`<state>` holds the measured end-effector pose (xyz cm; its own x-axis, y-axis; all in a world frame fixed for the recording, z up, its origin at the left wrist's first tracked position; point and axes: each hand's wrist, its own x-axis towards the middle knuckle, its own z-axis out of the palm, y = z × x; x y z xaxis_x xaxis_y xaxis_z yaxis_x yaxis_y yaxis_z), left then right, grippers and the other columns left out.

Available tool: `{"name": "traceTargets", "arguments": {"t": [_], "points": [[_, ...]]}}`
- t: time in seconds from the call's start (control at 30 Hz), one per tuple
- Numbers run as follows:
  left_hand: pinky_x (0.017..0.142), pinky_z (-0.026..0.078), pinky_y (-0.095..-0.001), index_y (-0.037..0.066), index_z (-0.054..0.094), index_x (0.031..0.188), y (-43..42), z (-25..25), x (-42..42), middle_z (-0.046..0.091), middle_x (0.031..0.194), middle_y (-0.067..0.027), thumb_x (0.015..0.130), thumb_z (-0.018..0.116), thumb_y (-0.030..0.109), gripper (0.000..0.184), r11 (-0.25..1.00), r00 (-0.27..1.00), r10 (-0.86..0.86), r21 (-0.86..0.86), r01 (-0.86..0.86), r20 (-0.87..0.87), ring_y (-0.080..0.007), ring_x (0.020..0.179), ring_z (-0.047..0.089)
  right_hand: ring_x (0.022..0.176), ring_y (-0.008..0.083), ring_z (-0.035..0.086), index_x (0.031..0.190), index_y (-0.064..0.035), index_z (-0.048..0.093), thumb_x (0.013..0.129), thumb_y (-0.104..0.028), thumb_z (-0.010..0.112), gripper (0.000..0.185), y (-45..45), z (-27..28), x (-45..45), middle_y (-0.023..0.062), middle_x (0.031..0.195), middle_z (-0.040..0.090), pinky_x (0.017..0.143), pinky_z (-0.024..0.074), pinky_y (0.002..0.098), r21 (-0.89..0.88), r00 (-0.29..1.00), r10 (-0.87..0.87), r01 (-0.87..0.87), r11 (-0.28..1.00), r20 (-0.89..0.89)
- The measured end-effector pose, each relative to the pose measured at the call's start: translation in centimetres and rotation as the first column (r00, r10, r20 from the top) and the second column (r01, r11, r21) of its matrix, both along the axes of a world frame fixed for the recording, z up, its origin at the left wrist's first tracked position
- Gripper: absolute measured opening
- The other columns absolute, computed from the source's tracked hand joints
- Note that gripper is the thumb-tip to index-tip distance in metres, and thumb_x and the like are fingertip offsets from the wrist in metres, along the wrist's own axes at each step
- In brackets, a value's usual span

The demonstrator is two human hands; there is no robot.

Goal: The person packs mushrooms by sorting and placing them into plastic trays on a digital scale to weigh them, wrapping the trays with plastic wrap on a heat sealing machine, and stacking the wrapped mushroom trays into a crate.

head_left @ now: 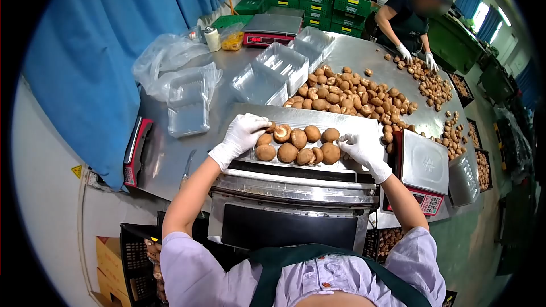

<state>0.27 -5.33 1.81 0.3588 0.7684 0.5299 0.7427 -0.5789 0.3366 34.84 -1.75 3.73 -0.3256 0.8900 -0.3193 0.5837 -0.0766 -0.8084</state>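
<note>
Shiitake mushrooms [288,152] lie in two rows in a clear plastic tray [346,165], on the metal top of a wrapping machine [296,190]. My left hand [242,135], in a white glove, grips the tray's left end, its fingertips against a mushroom at the upper left corner. At the opposite end my right hand [364,153], also gloved, has its thumb and fingers bent over the rim beside the last mushrooms. One mushroom in the back row shows its pale underside; most others lie brown cap up. The undersides of both hands' grips are partly hidden.
Beyond the machine spreads a mushroom pile [350,94]. Stacked empty trays [281,68] and a plastic bag [165,62] stand left of it. Scales [424,165] flank me on the right and left [136,153]. Across the table a gloved co-worker [406,28] handles mushrooms.
</note>
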Motion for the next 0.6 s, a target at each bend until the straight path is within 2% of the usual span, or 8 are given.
{"name": "traceTargets", "arguments": {"t": [0.07,0.13,0.2,0.23,0.37,0.5,0.57,0.6], "points": [[0.093,0.045,-0.0316,0.006,0.064,0.108,-0.5,0.9,-0.7,0.065,0.107,-0.0092,0.08,0.059,0.005,0.028,0.951,0.981,0.025,-0.308,0.036,0.191,-0.0243,0.1,0.06,0.061,0.0107,0.061,0.102,0.0029,0.062,0.091,-0.023,0.055,0.029,0.2,-0.1,0.3,0.0063,0.07,0.064,0.057,0.0488,0.0241,-0.015,1.0,0.009,-0.009,1.0,-0.026],[0.093,0.045,-0.0319,0.006,0.065,0.108,-0.9,1.2,-1.0,0.064,0.109,-0.0097,0.081,0.059,0.006,0.028,0.94,0.954,0.105,-0.342,-0.004,0.279,-0.0242,0.102,0.06,0.062,0.0112,0.061,0.102,0.002,0.063,0.091,-0.024,0.055,0.03,0.1,0.0,0.9,0.0067,0.07,0.065,0.058,0.0494,0.0255,-0.029,0.999,0.013,-0.014,0.999,-0.052],[0.094,0.045,-0.0333,0.006,0.065,0.106,-2.0,2.7,-0.8,0.063,0.112,-0.0109,0.081,0.059,0.006,0.026,0.914,0.911,0.245,-0.392,-0.104,0.331,-0.0249,0.106,0.058,0.062,0.0168,0.062,0.103,-0.0024,0.064,0.089,-0.027,0.057,0.029,-0.5,0.4,1.9,0.0088,0.074,0.067,0.062,0.0508,0.0301,0.342,0.979,0.068,-0.132,0.93,0.193],[0.094,0.045,-0.0333,0.006,0.065,0.106,-2.9,3.1,-1.0,0.063,0.112,-0.0109,0.081,0.059,0.006,0.026,0.914,0.915,0.239,-0.392,-0.099,0.324,-0.0249,0.106,0.058,0.062,0.0168,0.062,0.103,-0.0024,0.064,0.089,-0.027,0.057,0.029,-1.1,1.0,2.4,0.0088,0.074,0.067,0.062,0.0508,0.0301,0.342,0.981,0.061,-0.122,0.932,0.186],[0.082,0.049,-0.0332,0.013,0.066,0.1,-7.5,4.8,-1.3,0.063,0.109,-0.0077,0.077,0.061,0.009,0.024,0.965,0.97,-0.125,-0.252,0.07,-0.21,-0.0238,0.095,0.061,0.085,0.0233,0.06,0.106,-0.0115,0.066,0.08,-0.027,0.063,0.03,-4.2,2.6,5.7,0.0087,0.101,0.065,0.072,0.0505,0.0344,0.575,0.746,0.337,-0.661,0.482,0.575],[0.064,0.047,-0.0312,0.014,0.06,0.108,-11.1,4.0,-1.8,0.057,0.116,-0.0028,0.078,0.054,0.013,0.03,0.923,0.594,-0.379,-0.243,0.298,-0.71,-0.0187,0.076,0.057,0.085,0.0245,0.057,0.119,-0.0091,0.057,0.084,-0.018,0.053,0.036,-7.0,1.4,6.7,0.0081,0.118,0.057,0.068,0.0502,0.0349,0.413,0.428,0.396,-0.902,0.128,0.812],[0.061,0.047,-0.0316,0.013,0.06,0.108,-11.6,3.2,-2.2,0.058,0.112,-0.0022,0.077,0.056,0.012,0.031,0.947,0.653,-0.321,-0.216,0.238,-0.686,-0.0177,0.075,0.057,0.077,0.0229,0.057,0.113,-0.0051,0.059,0.085,-0.02,0.053,0.033,-8.2,-0.6,6.3,0.0069,0.113,0.059,0.064,0.0501,0.0336,0.355,0.469,0.475,-0.881,0.312,0.745],[0.059,0.048,-0.033,0.012,0.061,0.104,-11.4,3.0,-2.2,0.058,0.11,-0.0018,0.076,0.057,0.012,0.028,0.956,0.715,-0.293,-0.184,0.228,-0.634,-0.0185,0.073,0.057,0.071,0.0221,0.056,0.109,-0.0039,0.06,0.085,-0.021,0.053,0.03,-8.0,-0.4,6.3,0.0063,0.107,0.061,0.061,0.05,0.0338,0.487,0.487,0.442,-0.865,0.122,0.753]]}}
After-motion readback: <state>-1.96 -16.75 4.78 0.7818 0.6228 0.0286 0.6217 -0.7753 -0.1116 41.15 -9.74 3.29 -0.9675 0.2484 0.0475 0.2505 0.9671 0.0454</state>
